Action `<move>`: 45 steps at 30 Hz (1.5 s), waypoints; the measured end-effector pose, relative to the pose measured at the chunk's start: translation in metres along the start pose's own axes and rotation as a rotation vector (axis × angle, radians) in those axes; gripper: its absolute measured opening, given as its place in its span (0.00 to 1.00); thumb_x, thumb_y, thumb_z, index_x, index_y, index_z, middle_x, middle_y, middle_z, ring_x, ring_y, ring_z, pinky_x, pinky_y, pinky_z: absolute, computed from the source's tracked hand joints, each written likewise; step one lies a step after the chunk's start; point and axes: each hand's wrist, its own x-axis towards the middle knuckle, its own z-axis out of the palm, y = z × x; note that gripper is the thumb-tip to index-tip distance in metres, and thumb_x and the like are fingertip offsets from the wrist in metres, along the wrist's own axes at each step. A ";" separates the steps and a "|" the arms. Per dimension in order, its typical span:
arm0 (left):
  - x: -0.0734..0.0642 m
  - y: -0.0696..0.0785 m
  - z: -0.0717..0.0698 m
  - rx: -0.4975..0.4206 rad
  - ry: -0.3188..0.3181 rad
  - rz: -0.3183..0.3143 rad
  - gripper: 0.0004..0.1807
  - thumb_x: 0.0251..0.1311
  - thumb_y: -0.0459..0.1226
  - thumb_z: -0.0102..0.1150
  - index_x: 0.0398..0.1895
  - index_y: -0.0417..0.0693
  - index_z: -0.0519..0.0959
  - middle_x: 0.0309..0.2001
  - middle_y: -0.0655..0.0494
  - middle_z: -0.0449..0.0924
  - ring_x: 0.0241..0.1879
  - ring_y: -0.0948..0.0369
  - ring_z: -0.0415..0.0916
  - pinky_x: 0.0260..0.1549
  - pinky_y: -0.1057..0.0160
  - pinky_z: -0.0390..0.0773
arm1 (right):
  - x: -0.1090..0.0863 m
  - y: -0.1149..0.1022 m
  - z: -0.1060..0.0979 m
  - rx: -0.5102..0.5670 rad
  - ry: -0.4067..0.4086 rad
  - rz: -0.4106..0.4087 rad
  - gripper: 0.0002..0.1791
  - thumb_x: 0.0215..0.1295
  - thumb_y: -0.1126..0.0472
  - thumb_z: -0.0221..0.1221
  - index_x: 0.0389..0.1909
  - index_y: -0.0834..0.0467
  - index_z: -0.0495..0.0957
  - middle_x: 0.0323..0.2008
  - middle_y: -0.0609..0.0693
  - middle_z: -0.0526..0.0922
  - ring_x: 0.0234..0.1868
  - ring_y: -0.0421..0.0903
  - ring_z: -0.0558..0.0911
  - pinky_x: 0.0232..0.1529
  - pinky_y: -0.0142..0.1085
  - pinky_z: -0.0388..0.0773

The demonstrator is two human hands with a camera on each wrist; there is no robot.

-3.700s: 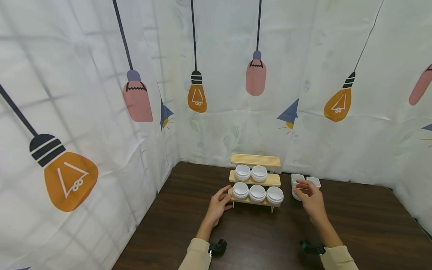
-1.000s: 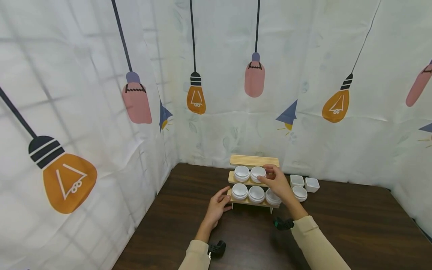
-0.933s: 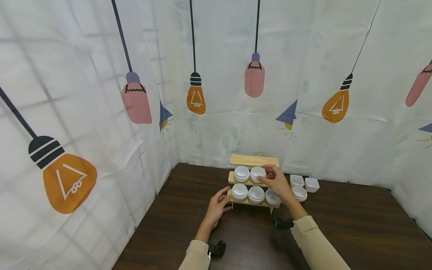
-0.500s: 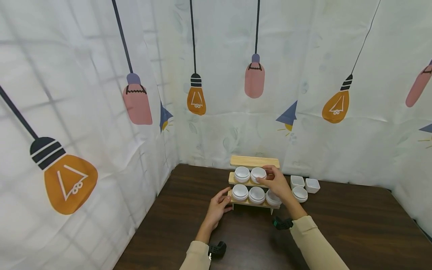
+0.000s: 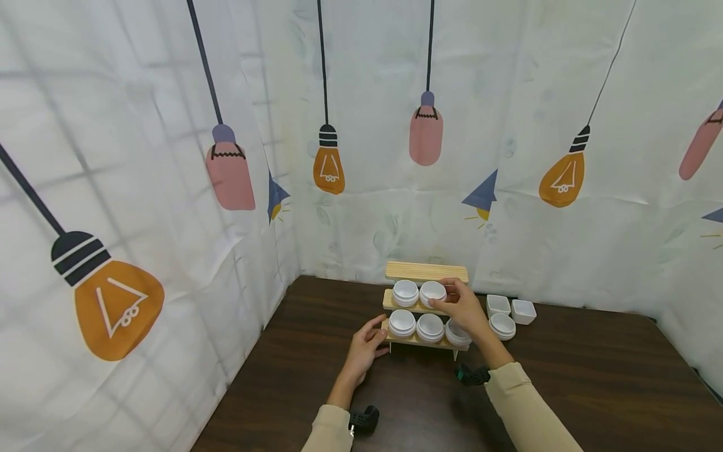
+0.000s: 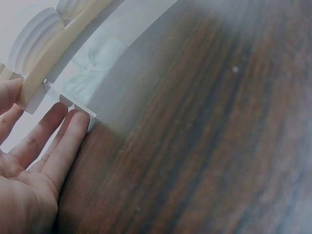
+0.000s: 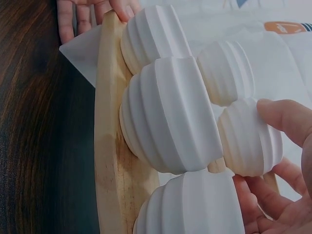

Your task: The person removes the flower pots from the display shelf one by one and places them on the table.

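A three-tier wooden display stand (image 5: 426, 271) with clear side supports stands at the back of the table. Round white ribbed bowls sit on it: three on the lowest tier and two on the middle one. My left hand (image 5: 361, 351) holds the left end of the lowest tier, thumb at the board's end (image 6: 31, 97) and other fingers near the clear support (image 6: 73, 100). My right hand (image 5: 465, 307) grips the right-hand bowl (image 5: 432, 291) of the middle tier. In the right wrist view, the thumb lies on that bowl's side (image 7: 251, 141) and fingers reach behind it.
Right of the stand, two square white dishes (image 5: 498, 305) (image 5: 523, 311) and a round white bowl (image 5: 502, 325) rest on the dark wooden table (image 5: 599, 376). A printed curtain (image 5: 373, 207) hangs close behind the stand and along the left table edge.
From above the white dishes at the right, my right hand has moved left to the middle-tier bowl. Over the last second both hands have stayed nearly still. My left hand keeps its hold.
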 end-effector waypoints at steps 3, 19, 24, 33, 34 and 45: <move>0.000 -0.001 0.000 0.003 -0.003 0.005 0.24 0.76 0.39 0.54 0.73 0.47 0.71 0.49 0.47 0.83 0.49 0.61 0.79 0.50 0.50 0.86 | -0.001 -0.001 0.000 -0.010 -0.002 -0.003 0.34 0.63 0.55 0.72 0.66 0.58 0.70 0.60 0.64 0.78 0.54 0.54 0.79 0.43 0.31 0.78; 0.001 -0.002 -0.001 0.003 -0.002 0.006 0.24 0.76 0.39 0.55 0.73 0.48 0.71 0.47 0.50 0.83 0.48 0.62 0.79 0.49 0.52 0.87 | 0.000 -0.001 0.000 -0.025 0.006 0.003 0.34 0.62 0.54 0.72 0.67 0.58 0.72 0.58 0.62 0.80 0.53 0.53 0.80 0.42 0.31 0.78; 0.000 -0.001 0.000 0.008 0.002 0.008 0.24 0.76 0.39 0.55 0.73 0.48 0.71 0.46 0.51 0.83 0.48 0.62 0.79 0.49 0.52 0.87 | 0.000 -0.001 0.000 -0.019 0.013 -0.002 0.33 0.62 0.55 0.72 0.66 0.58 0.73 0.56 0.61 0.80 0.52 0.53 0.80 0.43 0.31 0.78; 0.000 0.000 0.000 0.004 -0.001 0.004 0.24 0.76 0.38 0.54 0.73 0.48 0.71 0.49 0.46 0.83 0.48 0.62 0.79 0.49 0.52 0.87 | -0.002 0.001 -0.003 0.005 0.028 -0.017 0.34 0.61 0.55 0.73 0.66 0.57 0.73 0.59 0.60 0.80 0.54 0.55 0.80 0.46 0.33 0.78; 0.000 0.000 0.000 0.003 -0.002 0.004 0.24 0.76 0.38 0.54 0.73 0.48 0.71 0.49 0.46 0.83 0.49 0.62 0.79 0.49 0.52 0.87 | -0.002 0.002 -0.003 0.013 0.032 -0.018 0.34 0.61 0.54 0.73 0.66 0.57 0.73 0.59 0.60 0.80 0.54 0.55 0.80 0.46 0.33 0.78; 0.000 -0.001 0.000 -0.003 -0.002 0.008 0.25 0.76 0.39 0.55 0.73 0.48 0.71 0.49 0.47 0.83 0.49 0.61 0.80 0.49 0.51 0.87 | -0.006 0.002 -0.008 0.034 0.070 -0.027 0.35 0.60 0.52 0.74 0.66 0.56 0.73 0.58 0.59 0.80 0.53 0.54 0.80 0.48 0.34 0.77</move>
